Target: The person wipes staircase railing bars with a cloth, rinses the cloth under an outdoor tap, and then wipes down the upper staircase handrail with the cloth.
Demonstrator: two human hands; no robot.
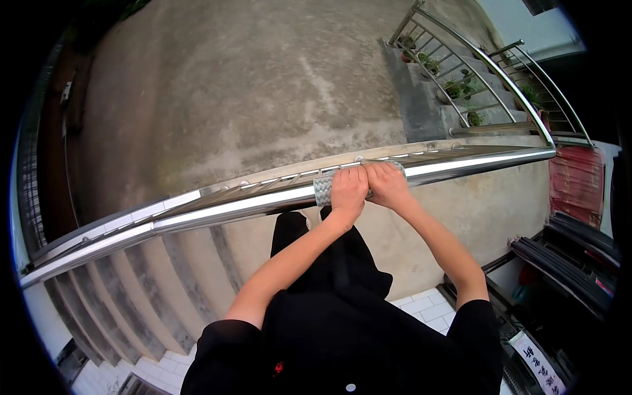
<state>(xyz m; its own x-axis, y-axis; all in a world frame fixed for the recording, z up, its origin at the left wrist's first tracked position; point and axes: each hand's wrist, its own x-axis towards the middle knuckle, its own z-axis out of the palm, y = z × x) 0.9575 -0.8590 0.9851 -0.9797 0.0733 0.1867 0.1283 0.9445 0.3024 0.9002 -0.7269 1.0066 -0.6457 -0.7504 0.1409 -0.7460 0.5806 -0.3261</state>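
A grey-and-white patterned cloth point(323, 189) is wrapped over a shiny metal handrail point(263, 201) in front of my body. My left hand point(349, 191) is closed over the cloth on the rail, knuckles up. Right beside it, touching or almost touching, my right hand point(387, 183) also grips the cloth, and a bit of its patterned edge shows past the knuckles. Both thumbs and the underside of the cloth are hidden.
Steps point(148, 289) go down on the left below the rail. Beyond it lies a concrete yard point(243, 79). Potted plants point(454, 89) stand on stairs behind another railing point(487, 62) at upper right. A red cloth point(576, 184) and long dark rolled items point(559, 263) are at right.
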